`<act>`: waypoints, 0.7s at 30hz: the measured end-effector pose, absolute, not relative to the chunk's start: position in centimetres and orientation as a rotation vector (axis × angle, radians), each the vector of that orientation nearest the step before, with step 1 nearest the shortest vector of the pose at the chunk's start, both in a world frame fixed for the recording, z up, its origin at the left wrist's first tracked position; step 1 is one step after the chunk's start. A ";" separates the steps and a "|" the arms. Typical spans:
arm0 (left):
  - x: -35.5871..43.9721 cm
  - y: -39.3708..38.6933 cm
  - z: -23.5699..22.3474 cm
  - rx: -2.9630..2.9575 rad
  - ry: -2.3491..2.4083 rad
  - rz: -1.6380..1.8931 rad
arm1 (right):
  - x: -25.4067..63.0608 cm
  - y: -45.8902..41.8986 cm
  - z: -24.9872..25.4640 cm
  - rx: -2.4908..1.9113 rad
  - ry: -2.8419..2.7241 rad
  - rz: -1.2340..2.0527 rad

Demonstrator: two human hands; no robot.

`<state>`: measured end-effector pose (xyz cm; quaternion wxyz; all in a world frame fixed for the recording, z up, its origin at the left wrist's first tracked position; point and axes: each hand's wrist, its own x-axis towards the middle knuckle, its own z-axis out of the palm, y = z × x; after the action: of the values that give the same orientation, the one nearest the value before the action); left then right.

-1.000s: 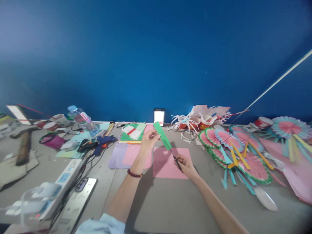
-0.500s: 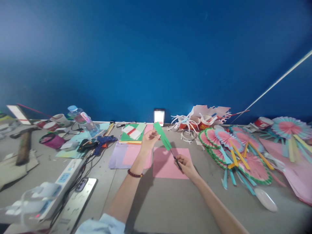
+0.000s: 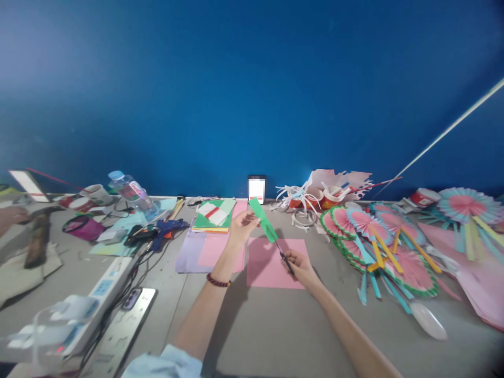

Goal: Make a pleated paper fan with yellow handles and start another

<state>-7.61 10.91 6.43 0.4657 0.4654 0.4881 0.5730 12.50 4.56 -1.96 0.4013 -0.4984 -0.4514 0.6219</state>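
My left hand (image 3: 243, 224) pinches a narrow strip of green paper (image 3: 260, 216) near its upper part, holding it slanted in the air. Low in my right hand (image 3: 298, 263) is a pair of scissors (image 3: 286, 258) with dark handles, its blades reaching up into the strip's lower end. A cut or slit seems to run up the strip from there. Beneath lies a sheet of pink paper (image 3: 260, 268) flat on the table. Left of it sits a stack of coloured paper (image 3: 189, 257), purple and pink, with green sheets on top.
Several pleated paper fans (image 3: 411, 268) lie at right beside a white spoon (image 3: 429, 321). At left are a power strip (image 3: 98, 294), a phone (image 3: 129, 320), a blue glue gun (image 3: 165, 231), a bottle (image 3: 134, 194) and a hammer (image 3: 38, 241). Another person's hand (image 3: 11, 216) shows at the far left.
The green strip's lower part has bent slightly around the scissor blades; both my hands stay almost in place. Another person's hand has come into view by the hammer at the far left.
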 end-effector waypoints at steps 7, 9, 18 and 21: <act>-7.8 11.0 6.3 1.131 1.187 1.415 | 12.6 4.6 -2.5 -1.204 -1.142 1.611; -7.7 10.9 6.4 1.134 1.182 1.411 | 12.6 4.6 -2.6 -1.189 -1.137 1.621; -6.8 10.2 7.4 1.148 1.145 1.359 | 12.6 4.7 -2.8 -1.141 -1.107 1.628; -6.5 10.1 7.2 1.152 1.113 1.358 | 12.6 4.6 -2.4 -1.147 -1.109 1.615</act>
<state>-6.48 10.11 7.23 0.4976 0.4758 0.4599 0.5608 12.58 4.62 -2.41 0.4221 -0.4579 -0.4430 0.6449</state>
